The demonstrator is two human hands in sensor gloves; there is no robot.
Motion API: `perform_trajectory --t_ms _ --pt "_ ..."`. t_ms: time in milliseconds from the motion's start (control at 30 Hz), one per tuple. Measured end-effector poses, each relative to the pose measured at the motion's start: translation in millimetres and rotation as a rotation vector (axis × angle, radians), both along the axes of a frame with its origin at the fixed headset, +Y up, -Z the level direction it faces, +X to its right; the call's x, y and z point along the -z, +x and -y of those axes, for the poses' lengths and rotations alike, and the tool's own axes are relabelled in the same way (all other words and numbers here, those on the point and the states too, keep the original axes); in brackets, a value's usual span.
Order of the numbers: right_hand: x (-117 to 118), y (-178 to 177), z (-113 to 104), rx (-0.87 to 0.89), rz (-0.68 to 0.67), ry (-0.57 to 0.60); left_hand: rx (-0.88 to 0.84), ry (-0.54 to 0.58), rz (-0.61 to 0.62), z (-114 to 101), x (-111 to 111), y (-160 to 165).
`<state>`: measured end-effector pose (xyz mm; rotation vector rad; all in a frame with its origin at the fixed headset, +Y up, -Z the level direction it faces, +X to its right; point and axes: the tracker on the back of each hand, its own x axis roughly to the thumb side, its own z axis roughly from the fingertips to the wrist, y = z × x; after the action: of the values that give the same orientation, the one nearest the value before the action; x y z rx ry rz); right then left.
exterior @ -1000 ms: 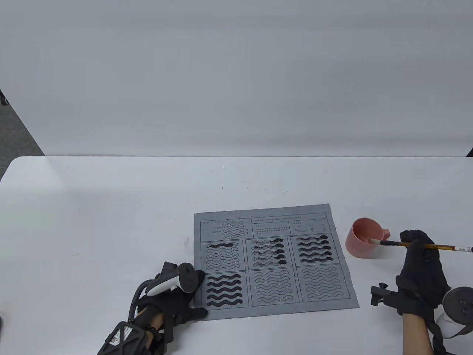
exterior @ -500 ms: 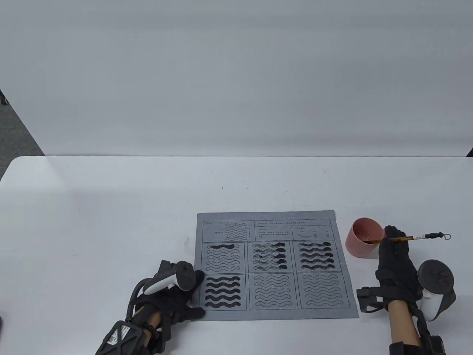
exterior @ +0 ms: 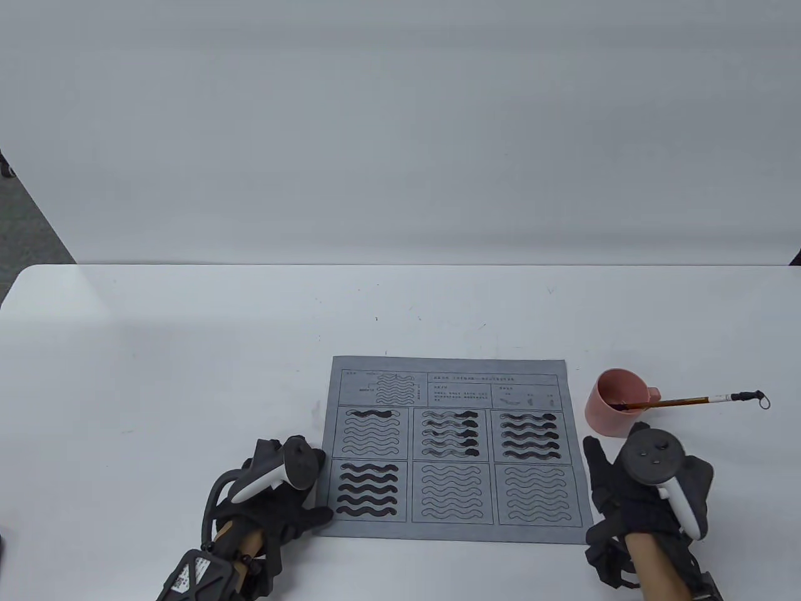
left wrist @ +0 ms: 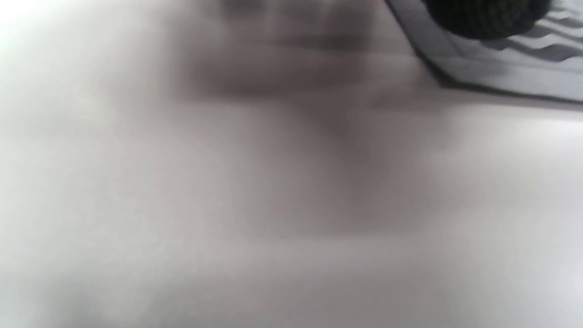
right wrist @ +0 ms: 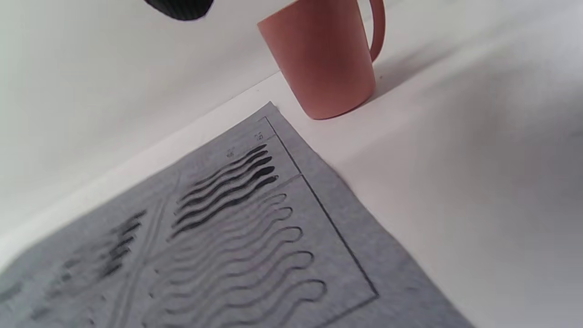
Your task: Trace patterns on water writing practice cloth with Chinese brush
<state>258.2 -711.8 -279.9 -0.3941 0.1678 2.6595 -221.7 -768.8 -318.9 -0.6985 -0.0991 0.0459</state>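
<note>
White table (exterior: 188,350) filled the scene, the grey practice cloth (exterior: 454,529) lying flat near its front edge — three of its wave panels fully inked, a fourth barely begun. Just right of it stood the pink cup (exterior: 616,407), the brush (exterior: 688,401) propped inside with its tip down, presumably soaking. The left hand (exterior: 285,501) rested on the cloth's left edge, pinning it. The right hand (exterior: 632,488) hovered empty beside the cloth — fingers seemingly relaxed, though the tracker hid most of them.

cloth (exterior: 457,441): grey matt felt | cup (exterior: 616,402): pink smooth plastic | table (exterior: 188,350): white smooth
</note>
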Motion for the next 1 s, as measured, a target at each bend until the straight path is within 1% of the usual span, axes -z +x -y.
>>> perform_trajectory --t_ms 33,167,200,267,333,367,433,500,600,700,800,867,933,1000 --pt "-3 -12 -3 -0.054 -0.038 0.000 -0.007 0.010 0.002 -3 -1 1" --pt "-11 -42 -7 -0.063 -0.145 -0.002 0.008 0.081 0.040 -16 -8 9" --pt "-14 -49 -7 -0.078 -0.194 0.025 0.002 0.102 0.054 -20 -11 13" --pt "-18 -62 -10 -0.146 -0.228 0.121 -0.010 0.133 0.079 -27 -16 21" --pt "-22 -74 -13 -0.227 -0.277 0.167 -0.006 0.167 0.116 -33 -23 29" --pt "-24 -76 -14 -0.240 -0.287 0.176 0.000 0.177 0.128 -34 -24 32" --pt "-29 -87 -15 -0.252 -0.353 0.223 0.014 0.235 0.180 -41 -32 42" --pt "-33 -95 -15 -0.249 -0.398 0.232 0.015 0.276 0.208 -44 -37 49" --pt "-41 -109 -14 -0.258 -0.480 0.246 0.018 0.314 0.243 -47 -42 57" --pt "-50 -121 -15 -0.267 -0.546 0.247 0.038 0.326 0.263 -47 -45 60" --pt "-65 -135 -21 -0.301 -0.626 0.337 0.058 0.338 0.277 -46 -46 61" --pt "-73 -141 -23 -0.330 -0.658 0.364 0.071 0.347 0.282 -47 -46 61" --pt "-79 -146 -23 -0.336 -0.688 0.372 0.075 0.356 0.284 -47 -46 61" --pt "-80 -149 -21 -0.328 -0.721 0.345 0.074 0.362 0.290 -47 -47 62"
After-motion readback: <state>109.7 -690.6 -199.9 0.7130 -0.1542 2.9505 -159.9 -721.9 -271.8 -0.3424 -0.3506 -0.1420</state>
